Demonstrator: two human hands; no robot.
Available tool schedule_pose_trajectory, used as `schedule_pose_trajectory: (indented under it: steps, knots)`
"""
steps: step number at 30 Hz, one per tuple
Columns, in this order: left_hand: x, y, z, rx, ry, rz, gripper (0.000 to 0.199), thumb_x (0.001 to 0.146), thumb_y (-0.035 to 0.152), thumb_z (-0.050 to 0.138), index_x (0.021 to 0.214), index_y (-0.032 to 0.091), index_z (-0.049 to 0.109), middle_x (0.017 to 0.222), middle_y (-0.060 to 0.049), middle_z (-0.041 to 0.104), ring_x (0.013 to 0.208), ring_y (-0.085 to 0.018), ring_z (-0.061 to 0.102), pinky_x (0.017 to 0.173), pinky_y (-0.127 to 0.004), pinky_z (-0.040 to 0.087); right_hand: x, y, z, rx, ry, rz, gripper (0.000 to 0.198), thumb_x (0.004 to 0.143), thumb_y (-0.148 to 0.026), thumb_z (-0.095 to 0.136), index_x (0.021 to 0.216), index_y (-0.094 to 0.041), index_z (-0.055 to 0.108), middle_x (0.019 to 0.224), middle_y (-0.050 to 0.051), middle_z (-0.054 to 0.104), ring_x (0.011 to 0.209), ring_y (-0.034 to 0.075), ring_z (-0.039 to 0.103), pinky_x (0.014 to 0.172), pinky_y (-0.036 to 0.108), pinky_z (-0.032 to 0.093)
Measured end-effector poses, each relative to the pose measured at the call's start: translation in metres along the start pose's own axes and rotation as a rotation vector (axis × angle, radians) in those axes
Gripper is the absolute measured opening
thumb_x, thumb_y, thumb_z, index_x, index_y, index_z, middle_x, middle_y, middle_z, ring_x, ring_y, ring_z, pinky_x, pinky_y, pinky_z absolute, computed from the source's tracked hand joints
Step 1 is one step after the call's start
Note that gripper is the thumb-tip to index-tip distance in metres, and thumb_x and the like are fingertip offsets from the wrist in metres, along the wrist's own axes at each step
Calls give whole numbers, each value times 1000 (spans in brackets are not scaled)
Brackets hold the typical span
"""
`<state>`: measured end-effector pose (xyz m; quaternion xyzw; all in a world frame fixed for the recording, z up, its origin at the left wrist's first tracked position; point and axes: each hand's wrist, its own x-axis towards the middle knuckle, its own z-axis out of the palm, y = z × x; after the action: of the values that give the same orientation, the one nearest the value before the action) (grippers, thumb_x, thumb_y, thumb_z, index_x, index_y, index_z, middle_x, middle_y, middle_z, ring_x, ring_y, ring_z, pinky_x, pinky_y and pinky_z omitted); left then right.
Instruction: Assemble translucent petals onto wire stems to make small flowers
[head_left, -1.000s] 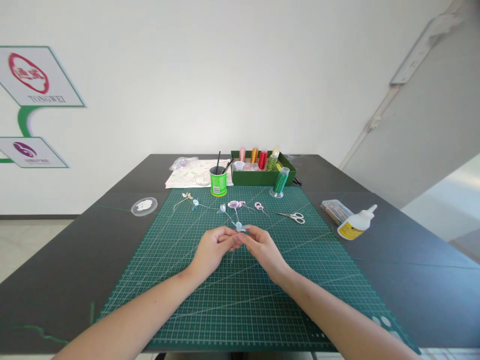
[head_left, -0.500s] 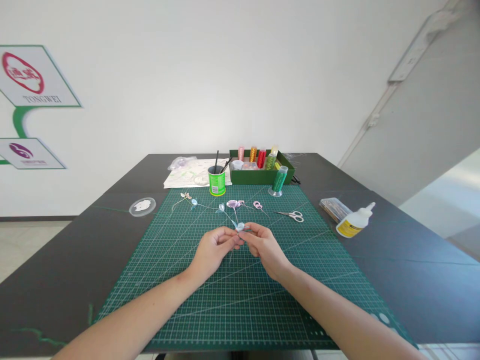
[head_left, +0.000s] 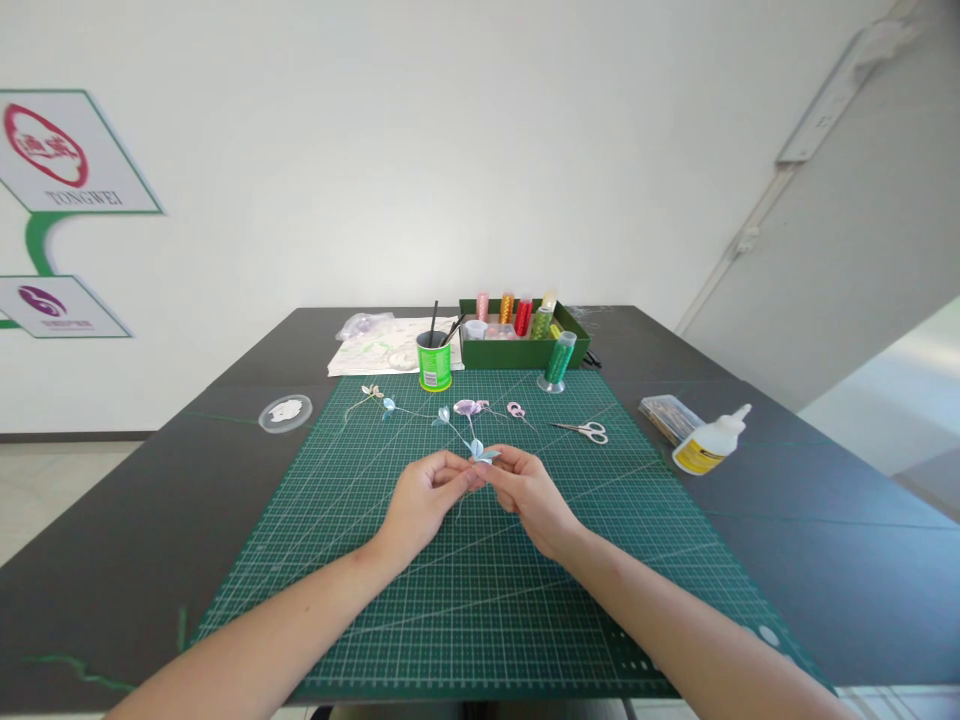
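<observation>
A small light-blue flower with pointed petals stands up between my fingertips. My left hand pinches its base from the left; my right hand pinches it from the right, thumbs nearly meeting. The exact grip on the stem is hidden by the fingers. Just beyond, on the green cutting mat, lie a pale blue flower, a purple flower, a pink-purple ring-like piece, another blue flower and a pinkish sprig, with thin stems.
Scissors lie on the mat at right, near a glue bottle and a clear flat box. Behind stand a green can with brushes, a green thread spool and a green box of spools. A round dish sits left.
The blue flower between my fingers has turned, and its petals now show more spread and upright. Both hands stay in nearly the same place.
</observation>
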<state>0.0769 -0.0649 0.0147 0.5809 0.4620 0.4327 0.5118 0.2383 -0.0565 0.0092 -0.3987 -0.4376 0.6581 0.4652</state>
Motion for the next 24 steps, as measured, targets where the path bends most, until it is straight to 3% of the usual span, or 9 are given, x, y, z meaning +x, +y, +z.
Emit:
schedule_pose_trajectory:
  steps: [13, 24]
  knots:
    - [1, -3, -2, -70, -83, -5, 25, 86, 40, 67, 93, 17, 73, 88, -6, 77, 84, -20, 70, 75, -30, 52, -1, -3, -1, 60, -24, -4, 25, 70, -36, 81, 76, -15, 68, 52, -8, 39, 45, 4, 19, 43, 25, 10]
    - [3, -3, -1, -130, -51, -89, 27, 82, 42, 70, 90, 16, 72, 86, -7, 77, 85, -20, 70, 75, -30, 50, 0, -1, 0, 83, -15, 19, 29, 70, -39, 81, 82, -16, 68, 50, -9, 41, 45, 4, 16, 42, 25, 9]
